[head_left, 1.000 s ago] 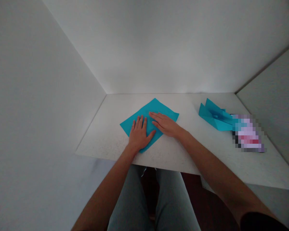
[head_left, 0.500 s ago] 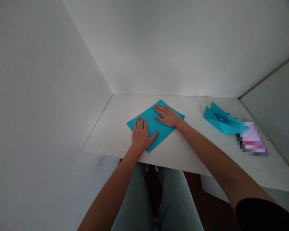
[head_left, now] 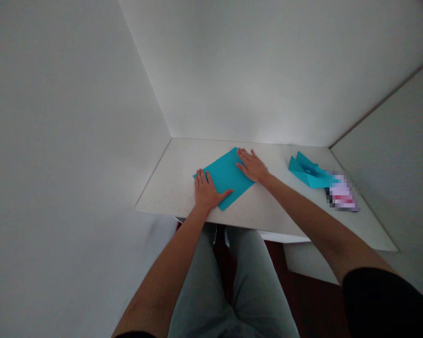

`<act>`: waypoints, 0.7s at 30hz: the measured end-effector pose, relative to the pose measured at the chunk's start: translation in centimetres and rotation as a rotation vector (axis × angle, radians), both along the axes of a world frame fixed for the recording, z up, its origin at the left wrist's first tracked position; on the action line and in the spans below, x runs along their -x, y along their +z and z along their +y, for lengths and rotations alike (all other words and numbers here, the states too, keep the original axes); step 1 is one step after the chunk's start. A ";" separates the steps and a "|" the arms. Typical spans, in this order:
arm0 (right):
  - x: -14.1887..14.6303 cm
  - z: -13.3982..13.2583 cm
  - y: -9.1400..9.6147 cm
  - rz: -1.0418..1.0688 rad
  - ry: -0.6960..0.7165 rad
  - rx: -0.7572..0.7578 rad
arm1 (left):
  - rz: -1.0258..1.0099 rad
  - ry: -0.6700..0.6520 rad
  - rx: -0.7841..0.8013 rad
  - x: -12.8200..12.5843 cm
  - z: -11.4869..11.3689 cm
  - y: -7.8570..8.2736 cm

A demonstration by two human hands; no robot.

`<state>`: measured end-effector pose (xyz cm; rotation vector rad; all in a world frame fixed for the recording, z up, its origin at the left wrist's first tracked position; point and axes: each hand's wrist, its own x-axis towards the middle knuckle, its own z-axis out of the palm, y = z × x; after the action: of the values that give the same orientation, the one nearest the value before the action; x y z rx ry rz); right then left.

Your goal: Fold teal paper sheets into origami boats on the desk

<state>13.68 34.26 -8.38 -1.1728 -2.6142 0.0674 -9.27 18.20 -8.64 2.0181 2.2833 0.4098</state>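
Note:
A blue sheet of paper (head_left: 225, 171) lies flat and slanted on the white tabletop (head_left: 162, 188). My left hand (head_left: 206, 190) rests on its left side, fingers stretched out and thumb spread to the right. Along the sheet's right edge lies my right hand (head_left: 251, 165), palm down with the fingers apart. It covers the right corner of the paper. Neither hand grips anything.
To the right stands a folded blue paper boat (head_left: 310, 173). Its right end meets a blurred pink and white item (head_left: 342, 193). White walls (head_left: 246, 84) border the table at the back and left, a panel (head_left: 391, 155) at the right.
My right hand has slid outward to the sheet's right edge. My left hand stays on the paper's left side. The whole view has shifted slightly.

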 end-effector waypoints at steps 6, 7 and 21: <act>0.4 -3.6 -1.6 -0.109 0.046 0.178 | 0.008 -0.024 0.014 0.1 -0.1 -0.1; -0.1 -3.3 -1.6 -0.124 0.003 0.182 | 0.009 -0.037 0.023 0.2 -0.3 0.0; -6.5 -2.6 2.4 -0.156 -0.358 -0.005 | 0.082 -0.034 0.218 0.7 -4.7 1.7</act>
<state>20.20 31.65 -6.02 -1.6841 -2.4828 -0.1058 -10.00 13.49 -6.91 1.9958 2.2235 0.0726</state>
